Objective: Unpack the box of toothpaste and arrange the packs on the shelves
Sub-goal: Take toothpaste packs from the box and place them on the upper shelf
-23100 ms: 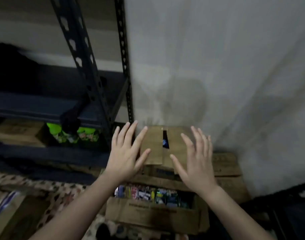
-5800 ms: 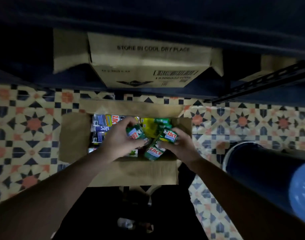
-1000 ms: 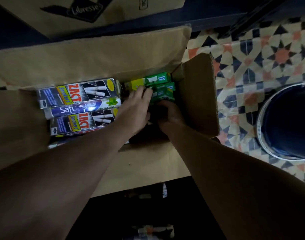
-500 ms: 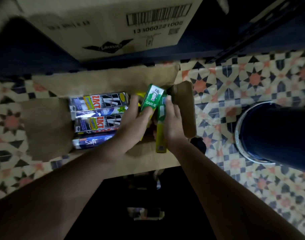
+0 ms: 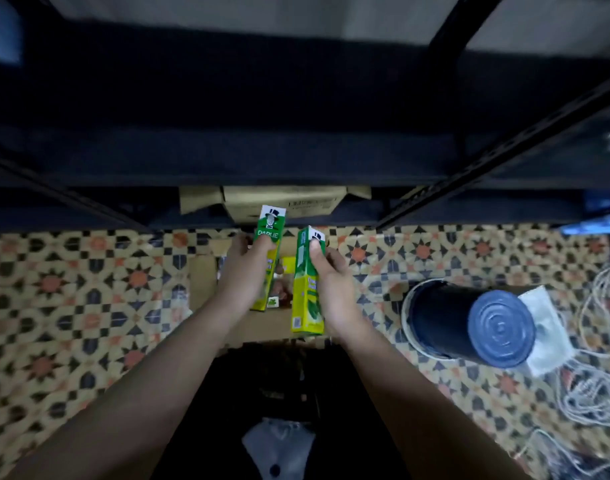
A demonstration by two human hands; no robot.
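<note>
Gripping one green toothpaste pack [image 5: 271,233] each, left hand [image 5: 244,278], right hand [image 5: 333,282], open box [image 5: 201,285] mostly hidden beneath

open box [image 5: 201,289] mostly hidden, shelf carton [image 5: 282,202] print blurred

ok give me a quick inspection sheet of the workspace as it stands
surface: patterned tile floor, mostly bare to the left.
job's things: open cardboard box on the floor, below the hands; two green and yellow toothpaste packs lifted above it.
clutter: dark cylinder tub lying on its side to the right, a white cloth beside it.
grippers: left hand holds the left pack; right hand holds the right pack.
cables: tangle of pale string at the far right.
surroundings: dark metal shelves ahead, another carton on the lowest level; dim light.
</note>
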